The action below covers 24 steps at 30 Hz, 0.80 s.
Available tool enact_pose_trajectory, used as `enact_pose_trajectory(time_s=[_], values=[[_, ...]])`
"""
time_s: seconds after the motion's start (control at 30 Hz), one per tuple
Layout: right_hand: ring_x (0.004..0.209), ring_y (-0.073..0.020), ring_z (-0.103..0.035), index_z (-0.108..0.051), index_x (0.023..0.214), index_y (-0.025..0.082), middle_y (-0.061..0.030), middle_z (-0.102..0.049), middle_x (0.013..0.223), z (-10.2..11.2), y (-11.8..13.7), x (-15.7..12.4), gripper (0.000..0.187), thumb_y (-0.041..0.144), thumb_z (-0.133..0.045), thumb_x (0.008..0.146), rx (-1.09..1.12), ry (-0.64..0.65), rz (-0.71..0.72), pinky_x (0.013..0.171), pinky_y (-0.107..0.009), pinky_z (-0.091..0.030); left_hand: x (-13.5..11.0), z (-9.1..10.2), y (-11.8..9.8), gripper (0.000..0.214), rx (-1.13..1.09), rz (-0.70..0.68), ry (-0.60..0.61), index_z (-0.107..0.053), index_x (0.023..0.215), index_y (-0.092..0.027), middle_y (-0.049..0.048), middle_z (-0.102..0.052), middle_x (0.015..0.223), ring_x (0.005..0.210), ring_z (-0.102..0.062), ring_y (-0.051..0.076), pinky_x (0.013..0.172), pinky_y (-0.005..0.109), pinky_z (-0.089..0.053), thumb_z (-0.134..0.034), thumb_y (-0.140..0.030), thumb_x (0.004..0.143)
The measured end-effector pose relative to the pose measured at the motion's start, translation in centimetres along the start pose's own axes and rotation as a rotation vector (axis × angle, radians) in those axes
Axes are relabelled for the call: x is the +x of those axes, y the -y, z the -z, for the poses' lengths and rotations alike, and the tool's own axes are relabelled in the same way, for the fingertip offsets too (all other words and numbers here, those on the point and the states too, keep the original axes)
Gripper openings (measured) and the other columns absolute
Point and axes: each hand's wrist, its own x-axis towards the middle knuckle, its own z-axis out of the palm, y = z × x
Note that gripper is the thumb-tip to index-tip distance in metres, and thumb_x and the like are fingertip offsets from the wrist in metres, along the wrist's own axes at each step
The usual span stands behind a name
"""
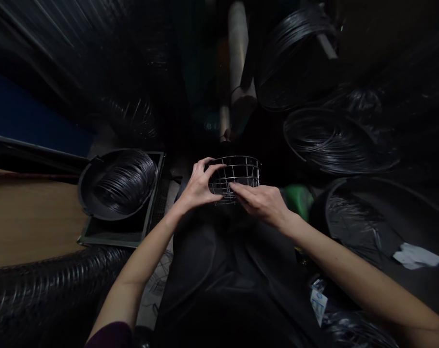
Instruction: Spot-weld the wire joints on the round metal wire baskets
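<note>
A small round wire basket (242,167) with a grid of thin metal wires is held up above my lap. My left hand (200,183) grips its left side, thumb low near the bottom wires and fingers over the upper rim. From the right, my right hand (261,200) has its fingers pressed together against the front wires, low on the near side. The undersides of the right fingers are hidden, so any small piece between them cannot be made out.
A black basin (82,193) with a coil of dark wire (123,183) rests on a crate (112,237) at left, beside a wooden board (31,217). On the right are wire coils (324,140), a large black tub (330,208) and a green object (299,199). Metal cylinders (238,43) stand ahead.
</note>
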Motion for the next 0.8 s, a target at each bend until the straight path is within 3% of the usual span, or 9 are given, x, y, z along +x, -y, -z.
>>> enact_pose_trajectory(time_s=[0.2, 0.43, 0.63, 0.8], values=[[0.067, -0.0119, -0.069, -0.073, 0.117, 0.025, 0.0002, -0.072, 0.114, 0.3, -1.5, 1.2, 0.031, 0.02, -0.052, 0.095, -0.012, -0.069, 0.081, 0.059, -0.024, -0.05, 1.0, 0.7, 0.7, 0.083, -0.104, 0.023, -0.021, -0.052, 0.135, -0.024, 0.0131, -0.041, 0.141, 0.136, -0.042, 0.035, 0.116, 0.055, -0.039, -0.087, -0.027, 0.059], [0.066, -0.0116, -0.069, -0.074, 0.114, 0.027, 0.0012, -0.073, 0.112, -0.1, -3.0, 2.6, 0.03, 0.017, -0.056, 0.092, -0.027, -0.136, 0.115, 0.059, -0.024, -0.05, 3.1, 1.2, 1.4, 0.083, -0.055, -0.034, -0.05, -0.053, 0.134, -0.025, 0.0133, -0.041, 0.141, 0.136, -0.04, 0.036, 0.116, 0.057, -0.039, -0.086, -0.024, 0.058], [0.062, -0.0102, -0.067, -0.075, 0.111, 0.024, 0.0012, -0.073, 0.111, -0.2, -3.1, 2.6, 0.026, 0.018, -0.057, 0.093, -0.057, -0.229, 0.172, 0.058, -0.023, -0.049, 2.9, 0.9, 1.6, 0.083, -0.054, -0.035, -0.061, -0.052, 0.134, -0.025, 0.0132, -0.04, 0.141, 0.136, -0.039, 0.036, 0.116, 0.058, -0.038, -0.085, -0.023, 0.058], [0.064, -0.011, -0.068, -0.074, 0.113, 0.027, 0.001, -0.073, 0.112, -0.4, -3.7, 3.1, 0.029, 0.016, -0.057, 0.092, -0.054, -0.153, 0.138, 0.058, -0.023, -0.048, 3.5, 0.8, 2.0, 0.083, -0.077, -0.015, -0.054, -0.052, 0.133, -0.023, 0.0144, -0.04, 0.141, 0.137, -0.039, 0.036, 0.117, 0.058, -0.036, -0.085, -0.022, 0.058]])
